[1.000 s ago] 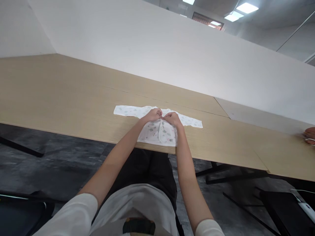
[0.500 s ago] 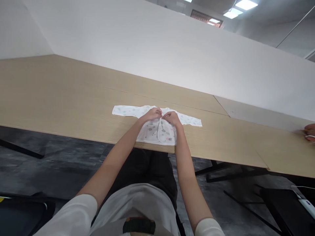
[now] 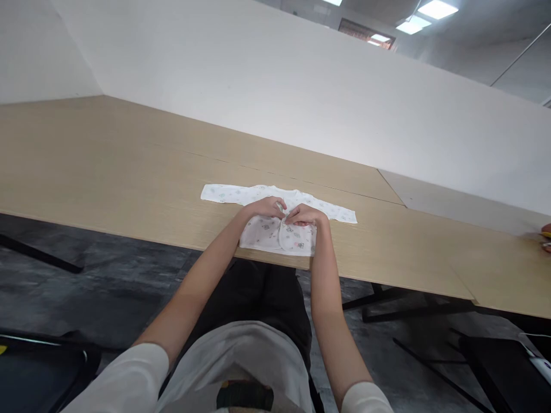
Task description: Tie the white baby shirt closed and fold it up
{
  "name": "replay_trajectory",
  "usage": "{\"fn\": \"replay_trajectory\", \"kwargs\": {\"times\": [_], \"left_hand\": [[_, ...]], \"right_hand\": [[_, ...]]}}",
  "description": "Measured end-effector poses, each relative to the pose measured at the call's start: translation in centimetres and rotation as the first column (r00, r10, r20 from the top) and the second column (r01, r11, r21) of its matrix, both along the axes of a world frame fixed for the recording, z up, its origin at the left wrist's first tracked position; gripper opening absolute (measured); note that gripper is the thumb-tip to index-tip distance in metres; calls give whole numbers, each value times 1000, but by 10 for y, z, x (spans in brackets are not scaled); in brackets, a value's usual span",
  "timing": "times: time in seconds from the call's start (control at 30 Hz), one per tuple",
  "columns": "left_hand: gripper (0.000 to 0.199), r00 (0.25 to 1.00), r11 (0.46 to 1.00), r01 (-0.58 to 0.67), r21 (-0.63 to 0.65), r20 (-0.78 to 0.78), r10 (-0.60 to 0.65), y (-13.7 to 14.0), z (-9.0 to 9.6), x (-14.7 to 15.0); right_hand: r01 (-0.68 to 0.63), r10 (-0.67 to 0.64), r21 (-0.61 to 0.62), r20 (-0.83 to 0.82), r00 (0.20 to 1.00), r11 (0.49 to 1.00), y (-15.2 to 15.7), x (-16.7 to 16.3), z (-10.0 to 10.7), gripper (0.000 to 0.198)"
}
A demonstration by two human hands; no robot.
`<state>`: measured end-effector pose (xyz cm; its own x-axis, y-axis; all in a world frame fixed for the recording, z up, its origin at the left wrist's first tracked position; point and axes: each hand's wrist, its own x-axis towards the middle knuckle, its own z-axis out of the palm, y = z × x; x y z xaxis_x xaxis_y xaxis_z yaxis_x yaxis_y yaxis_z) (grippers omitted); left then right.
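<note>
A small white baby shirt (image 3: pixel 297 241) with a scattered print lies spread on the table, sleeves stretched out to both sides and its hem near the front edge. My left hand (image 3: pixel 270 206) pinches the shirt's front opening at the middle of the chest. Just to its right, my right hand (image 3: pixel 303 214) is closed on the other side of the same opening, fingertips almost meeting the left ones. What exactly lies between the fingertips is too small to make out. Below the hands the two front panels overlap.
The long wooden table (image 3: pixel 129 172) runs across the view, backed by a white partition (image 3: pixel 236 86). At the far right edge another person's hand (image 3: pixel 546 230) shows in part. Black chairs (image 3: pixel 495 367) stand on the dark floor at lower right and lower left (image 3: pixel 38 373).
Both hands have moved slightly down the shirt's front, toward the hem. My right hand has turned, with its wrist farther right. The view has shifted a little.
</note>
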<state>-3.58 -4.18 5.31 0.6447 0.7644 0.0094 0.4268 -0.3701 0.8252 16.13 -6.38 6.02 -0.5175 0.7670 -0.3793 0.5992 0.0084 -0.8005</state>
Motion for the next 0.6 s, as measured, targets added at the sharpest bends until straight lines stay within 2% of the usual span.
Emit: {"fn": "replay_trajectory", "kwargs": {"times": [0.23, 0.47, 0.6], "left_hand": [[49, 993, 988, 116, -99, 7, -116, 11, -13, -1], [46, 995, 995, 94, -25, -22, -94, 11, -17, 1], [45, 995, 995, 96, -17, -3, -96, 11, -17, 2]], "right_hand": [[-36, 34, -46, -31, 999, 998, 5, 1, -6, 19], [-47, 46, -18, -47, 998, 999, 6, -3, -5, 18], [-11, 11, 1, -31, 999, 1000, 5, -4, -5, 21]]}}
